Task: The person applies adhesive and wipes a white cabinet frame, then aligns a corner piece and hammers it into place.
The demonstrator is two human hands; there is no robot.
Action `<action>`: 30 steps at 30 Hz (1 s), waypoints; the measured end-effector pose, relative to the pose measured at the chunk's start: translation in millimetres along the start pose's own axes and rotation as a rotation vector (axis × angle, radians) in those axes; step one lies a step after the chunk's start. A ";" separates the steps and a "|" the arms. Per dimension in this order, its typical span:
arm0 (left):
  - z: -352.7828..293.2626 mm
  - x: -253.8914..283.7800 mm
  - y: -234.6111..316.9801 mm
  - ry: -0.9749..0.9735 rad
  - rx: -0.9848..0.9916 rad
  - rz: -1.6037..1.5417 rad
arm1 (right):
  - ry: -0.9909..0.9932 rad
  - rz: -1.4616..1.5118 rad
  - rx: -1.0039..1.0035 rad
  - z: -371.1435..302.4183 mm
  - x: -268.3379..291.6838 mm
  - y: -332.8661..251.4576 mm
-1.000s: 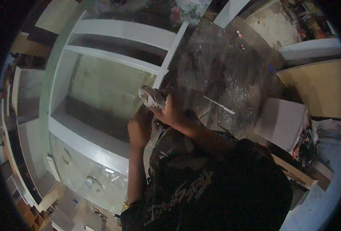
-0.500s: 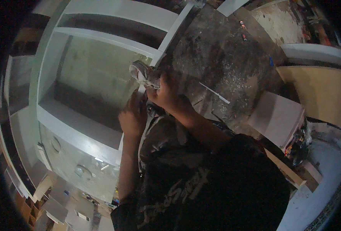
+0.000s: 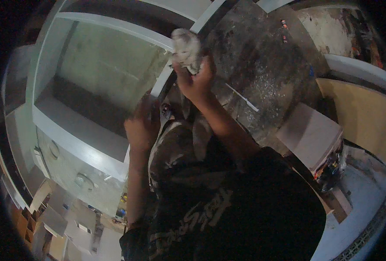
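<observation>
A crumpled, pale, stained rag [image 3: 186, 47] is in my right hand [image 3: 197, 82], its fingers closed round the lower part. The rag lies against the narrow front edge of a white cabinet frame [image 3: 163, 81], near a corner where two rails meet. Closer to my body, my left hand [image 3: 141, 126] is wrapped over the same edge. Its fingertips are dim and partly hidden behind the frame. The cabinet has an open compartment with a dull greenish back panel [image 3: 110, 54].
To the right lies a dark, dusty floor [image 3: 262, 56] with a thin white strip [image 3: 241, 97] on it. A pale box-like board [image 3: 310, 134] and a tan panel [image 3: 360, 115] stand further right. Several boards and boxes [image 3: 55, 222] sit at lower left.
My right hand has moved the rag away from me along the frame edge, toward the corner. My left hand stays on the edge, and the view has shifted slightly.
</observation>
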State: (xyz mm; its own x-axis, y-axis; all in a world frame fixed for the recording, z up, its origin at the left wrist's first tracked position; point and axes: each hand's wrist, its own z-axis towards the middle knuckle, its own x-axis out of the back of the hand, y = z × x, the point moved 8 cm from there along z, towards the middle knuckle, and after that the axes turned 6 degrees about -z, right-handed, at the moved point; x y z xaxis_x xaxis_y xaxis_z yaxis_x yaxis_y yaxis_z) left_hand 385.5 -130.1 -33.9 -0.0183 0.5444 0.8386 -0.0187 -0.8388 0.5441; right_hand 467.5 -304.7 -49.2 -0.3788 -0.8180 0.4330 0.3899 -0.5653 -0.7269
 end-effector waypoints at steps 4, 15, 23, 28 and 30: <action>2.9 -0.2 0.3 -0.001 -0.002 -0.163 | 0.296 0.478 -0.395 0.2 27.5 24.0; 13.3 -12.6 -2.0 -0.085 0.215 0.016 | -0.056 0.061 0.273 20.6 -4.3 13.6; 5.5 -3.6 -7.7 -0.008 0.196 -0.205 | -0.103 0.378 0.060 22.2 -0.2 34.9; -16.5 -2.6 -22.6 -0.034 0.264 -0.284 | -0.177 0.004 0.088 23.2 -6.4 14.6; -20.7 3.2 -22.6 -0.037 0.235 -0.230 | -0.040 0.060 0.007 24.1 -7.0 32.3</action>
State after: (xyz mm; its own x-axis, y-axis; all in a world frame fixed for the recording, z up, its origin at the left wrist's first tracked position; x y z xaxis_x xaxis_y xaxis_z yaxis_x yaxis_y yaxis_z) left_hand 365.1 -109.2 -44.1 -0.0042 0.7228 0.6910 0.2132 -0.6745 0.7068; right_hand 503.0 -319.8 -62.8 -0.3212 -0.8539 0.4095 0.4164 -0.5157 -0.7488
